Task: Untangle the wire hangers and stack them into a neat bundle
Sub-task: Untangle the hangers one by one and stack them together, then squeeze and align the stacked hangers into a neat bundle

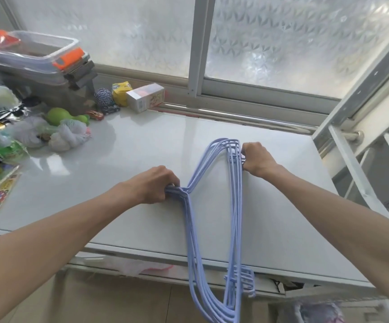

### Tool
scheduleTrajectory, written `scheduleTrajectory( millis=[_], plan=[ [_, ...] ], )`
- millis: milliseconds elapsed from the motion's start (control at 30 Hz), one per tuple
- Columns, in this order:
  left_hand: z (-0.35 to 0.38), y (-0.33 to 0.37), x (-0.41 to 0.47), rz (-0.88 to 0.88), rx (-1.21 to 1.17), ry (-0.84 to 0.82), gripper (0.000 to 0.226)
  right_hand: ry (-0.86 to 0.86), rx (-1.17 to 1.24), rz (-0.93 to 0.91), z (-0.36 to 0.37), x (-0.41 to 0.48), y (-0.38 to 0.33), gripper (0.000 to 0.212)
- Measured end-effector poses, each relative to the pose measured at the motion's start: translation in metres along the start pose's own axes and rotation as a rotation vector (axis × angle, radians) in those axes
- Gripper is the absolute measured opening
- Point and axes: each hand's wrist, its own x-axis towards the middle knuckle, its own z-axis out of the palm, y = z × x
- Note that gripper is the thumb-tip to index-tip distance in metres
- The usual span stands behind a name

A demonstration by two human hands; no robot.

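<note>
The fingers of the left hand (157,185) are curled down over the gathered hooks and necks of a bundle of pale blue, plastic-coated wire clothes hangers (235,206), gripping them in a closed fist. The fingers of the right hand (257,159) are curled round the far shoulder corner of the same bundle, though the fingertips themselves are hidden beneath the hand. The hangers lie flat and nested on a glossy white table (123,159). Their long straight bars run toward the viewer, and the near shoulder ends hang out past the table's front edge. They look light, thin and springy. The smooth coating is likely to slide on the shiny tabletop, and the hooks could catch one another, so the necks and a shoulder corner seem the sensible places to hold. There are two bare hands and one bundle. The wires overlap too closely for a sure count, but there appear to be five or six hangers. Well apart, at the table's far left, stands a stack of clear plastic boxes with orange clasps (37,54) amid small clutter.
</note>
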Motion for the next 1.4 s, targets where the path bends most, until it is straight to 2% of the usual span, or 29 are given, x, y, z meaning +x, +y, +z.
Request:
scheduleTrajectory(
  millis=[67, 133, 267, 333, 433, 533, 667, 767, 900, 1033, 1167, 1267, 1400],
  plan=[
    [-0.003, -0.002, 0.002, 0.006, 0.009, -0.008, 0.025, -0.052, 0.056, 0.032, 0.0, 0.004, 0.001, 0.022],
    [-0.004, -0.003, 0.003, 0.006, 0.017, -0.025, 0.025, -0.085, 0.059, 0.059, 0.0, 0.008, 0.003, 0.031],
    [-0.001, -0.008, 0.003, 0.006, -0.002, -0.044, 0.032, -0.078, 0.085, 0.104, 0.002, 0.011, 0.006, 0.039],
    [-0.003, -0.007, 0.003, -0.002, 0.0, -0.055, 0.036, -0.072, 0.096, 0.126, 0.005, 0.013, 0.008, 0.034],
    [-0.006, -0.001, 0.003, 0.0, 0.036, -0.087, 0.035, -0.078, 0.156, 0.135, 0.01, 0.02, 0.011, 0.011],
    [-0.003, -0.004, 0.001, 0.022, 0.032, -0.086, 0.035, -0.109, 0.284, 0.146, 0.011, 0.027, 0.008, 0.007],
    [-0.004, -0.007, -0.001, 0.029, 0.013, -0.071, 0.042, -0.184, 0.595, 0.244, 0.008, 0.025, -0.001, 0.027],
    [-0.002, -0.005, -0.003, 0.048, -0.003, -0.034, 0.05, -0.206, 0.691, 0.306, 0.009, 0.027, 0.001, 0.037],
    [0.002, -0.002, -0.008, 0.022, -0.002, -0.023, 0.039, -0.195, 0.622, 0.262, 0.011, 0.031, 0.003, 0.034],
    [-0.002, 0.0, -0.008, -0.016, -0.045, -0.019, 0.024, -0.104, 0.365, 0.155, 0.013, 0.037, -0.002, 0.014],
    [-0.009, 0.002, -0.005, -0.055, -0.114, -0.02, 0.018, -0.068, 0.227, 0.102, 0.015, 0.041, -0.003, 0.014],
    [-0.012, 0.0, -0.003, -0.062, -0.132, -0.015, 0.004, -0.065, 0.173, 0.095, 0.011, 0.042, -0.006, 0.01],
    [-0.015, -0.003, -0.001, -0.06, -0.132, -0.042, 0.005, -0.043, 0.093, 0.072, 0.007, 0.04, -0.009, 0.037]
  ],
)
